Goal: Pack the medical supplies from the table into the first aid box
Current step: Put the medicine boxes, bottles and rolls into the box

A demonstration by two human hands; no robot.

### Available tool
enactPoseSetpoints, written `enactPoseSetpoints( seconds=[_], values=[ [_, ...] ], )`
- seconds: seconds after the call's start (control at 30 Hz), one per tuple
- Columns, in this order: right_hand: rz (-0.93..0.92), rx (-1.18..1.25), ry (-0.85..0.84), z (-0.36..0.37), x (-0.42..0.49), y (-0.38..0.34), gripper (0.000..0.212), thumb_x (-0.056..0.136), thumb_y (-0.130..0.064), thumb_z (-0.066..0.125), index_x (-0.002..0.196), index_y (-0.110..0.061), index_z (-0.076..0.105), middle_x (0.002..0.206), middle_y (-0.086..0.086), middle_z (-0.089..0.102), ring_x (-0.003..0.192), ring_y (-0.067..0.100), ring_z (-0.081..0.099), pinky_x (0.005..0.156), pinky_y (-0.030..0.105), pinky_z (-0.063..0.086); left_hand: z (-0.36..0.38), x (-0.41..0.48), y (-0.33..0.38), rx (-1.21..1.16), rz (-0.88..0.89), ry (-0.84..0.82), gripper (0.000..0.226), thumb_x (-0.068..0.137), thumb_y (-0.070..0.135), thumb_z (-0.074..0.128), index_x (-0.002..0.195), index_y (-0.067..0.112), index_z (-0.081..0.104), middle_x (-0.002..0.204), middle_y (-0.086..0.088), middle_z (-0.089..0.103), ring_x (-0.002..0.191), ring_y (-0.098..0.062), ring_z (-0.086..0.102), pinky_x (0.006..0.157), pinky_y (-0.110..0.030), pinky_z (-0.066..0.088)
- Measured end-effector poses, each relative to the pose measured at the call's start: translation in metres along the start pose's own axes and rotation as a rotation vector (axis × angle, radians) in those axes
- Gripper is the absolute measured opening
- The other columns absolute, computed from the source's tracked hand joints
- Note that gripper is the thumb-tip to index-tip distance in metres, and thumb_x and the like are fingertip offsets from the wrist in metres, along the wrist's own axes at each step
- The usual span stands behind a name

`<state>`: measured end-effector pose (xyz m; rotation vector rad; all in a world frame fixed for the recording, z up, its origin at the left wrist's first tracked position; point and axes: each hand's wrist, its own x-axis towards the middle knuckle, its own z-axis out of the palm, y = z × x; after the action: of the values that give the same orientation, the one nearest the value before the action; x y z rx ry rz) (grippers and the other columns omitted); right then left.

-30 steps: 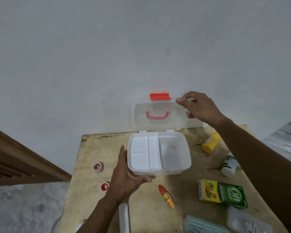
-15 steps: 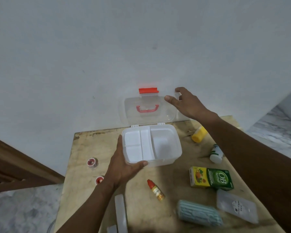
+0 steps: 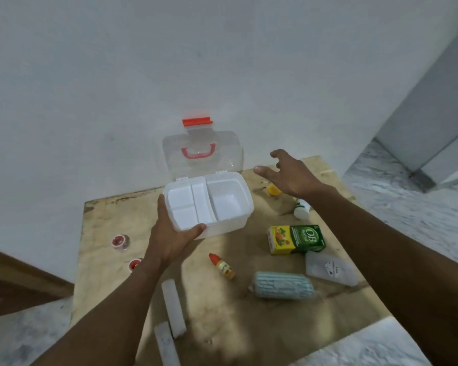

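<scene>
The white first aid box [image 3: 230,204] is at the far middle of the tabletop [image 3: 222,326], close to the wall, with its clear lid [image 3: 201,154] standing open and its divided inside holding nothing. The left hand [image 3: 169,233] grips the box at its near left corner, thumb hooked over the rim and fingers along the left side. The right hand [image 3: 288,173] holds nothing; it hovers with fingers spread and relaxed over the far right part of the tabletop, just right of the lid. Below it lie a yellow bottle [image 3: 273,190], partly hidden, and a white bottle [image 3: 302,208]. Nearer, toward the right edge, are a green and yellow carton [image 3: 296,239], a clear plastic packet [image 3: 328,268] and a pale blue bundle [image 3: 283,285]. A small dropper bottle [image 3: 222,265] with a red cap lies just in front of the box. Two tape rolls [image 3: 121,241] are near the left edge, and two white strips [image 3: 173,307] lie toward the near edge.
</scene>
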<state>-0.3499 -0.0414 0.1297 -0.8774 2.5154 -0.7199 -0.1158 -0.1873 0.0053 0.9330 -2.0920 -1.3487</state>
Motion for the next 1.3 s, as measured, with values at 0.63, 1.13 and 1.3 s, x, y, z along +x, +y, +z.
enactPoseSetpoints(
  seconds=[0.63,1.13,1.3],
  values=[
    [-0.063,-0.709,-0.256,0.046,-0.051,0.133,0.051,0.084,-0.021,0.067,0.128,-0.011,0.043,0.128,0.016,0.050,0.111,0.033,0.050,0.088,0.044,0.051,0.004,-0.003,0.006,0.110,-0.107,0.012,0.104,0.075,0.035,0.085,0.152,0.027,0.016,0.148,0.002,0.040,0.131,-0.027,0.043,0.096,-0.036,0.038],
    [-0.130,-0.533,-0.081,0.009,-0.047,0.084,0.061,0.072,-0.025,0.077,0.124,-0.017,0.047,0.116,0.018,0.049,0.096,0.040,0.058,0.080,0.041,0.051,0.004,-0.007,0.007,0.050,-0.069,0.012,0.099,0.074,0.031,0.086,0.148,0.027,0.019,0.133,0.014,0.041,0.117,-0.011,0.042,0.092,-0.033,0.042],
    [-0.089,-0.407,-0.050,-0.008,-0.031,0.034,0.062,0.073,-0.022,0.075,0.127,-0.027,0.045,0.107,0.012,0.043,0.093,0.038,0.056,0.073,0.031,0.041,0.003,-0.005,0.003,0.013,-0.042,0.002,0.101,0.071,0.033,0.088,0.146,0.030,0.020,0.129,0.016,0.043,0.117,-0.012,0.046,0.091,-0.032,0.045]
  ],
)
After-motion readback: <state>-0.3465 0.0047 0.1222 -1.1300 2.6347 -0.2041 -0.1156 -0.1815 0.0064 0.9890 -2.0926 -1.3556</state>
